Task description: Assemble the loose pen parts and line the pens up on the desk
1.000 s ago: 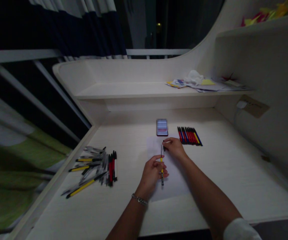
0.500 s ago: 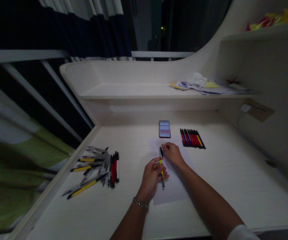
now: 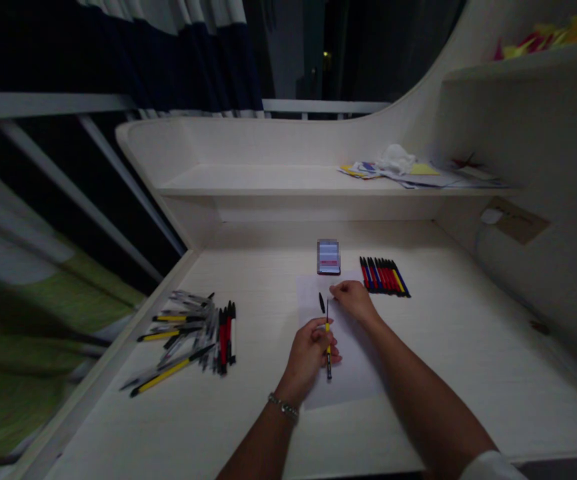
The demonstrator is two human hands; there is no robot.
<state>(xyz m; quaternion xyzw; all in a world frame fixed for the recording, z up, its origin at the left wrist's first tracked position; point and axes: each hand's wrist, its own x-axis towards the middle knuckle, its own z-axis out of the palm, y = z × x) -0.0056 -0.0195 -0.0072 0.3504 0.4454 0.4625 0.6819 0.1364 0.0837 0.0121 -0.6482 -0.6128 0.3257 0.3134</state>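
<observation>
My left hand (image 3: 309, 350) is closed around the yellow barrel of a pen (image 3: 328, 340), held pointing away from me above a white sheet of paper (image 3: 318, 393). A thin dark refill (image 3: 327, 309) sticks out of the barrel's far end. Just beyond its tip, the fingers of my right hand (image 3: 352, 299) are pinched together; whatever they hold is too small to make out. A black pen part (image 3: 321, 303) lies on the paper, left of the refill and apart from it.
Loose clear and yellow pen parts (image 3: 178, 333) are heaped at the left, beside upright-lying red and white barrels (image 3: 225, 337). A neat row of pens (image 3: 384, 275) lies at the right. A phone (image 3: 329, 257) rests behind the paper. Papers (image 3: 413, 175) sit on the shelf.
My left hand and the pen have shifted slightly right, so the refill now stands clear of the black part. My right hand has moved a little to the right.
</observation>
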